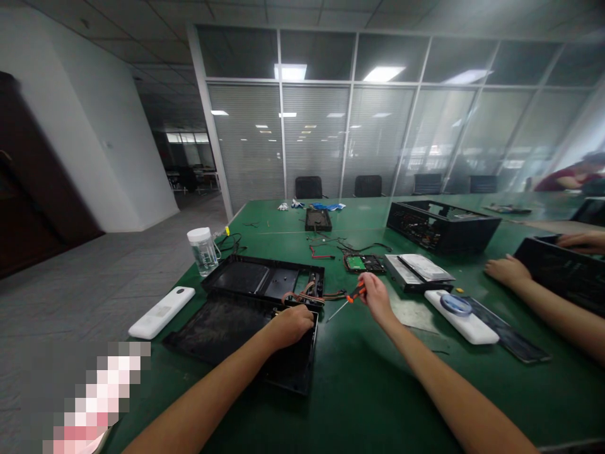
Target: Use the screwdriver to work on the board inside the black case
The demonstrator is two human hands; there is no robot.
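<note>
My right hand (377, 299) is closed around the orange and black handle of a screwdriver (350, 298). The tool's thin shaft points down and left, its tip near the green table. My left hand (293, 325), fingers curled, is at the right edge of an opened black device casing. What those fingers hold is hidden. The casing's flat panel (212, 328) lies closest to me, under my left forearm. Behind it sits the shallow tray half (241, 277), with a bundle of coloured wires (309, 293) at its right end.
A clear bottle (202, 252) and a white device (162, 313) stand left of the casing. Beyond my right hand lie a green circuit board (362, 263), a metal drive (418, 271) and another white device (466, 318). A co-worker's hands (508, 271) touch a black case at right.
</note>
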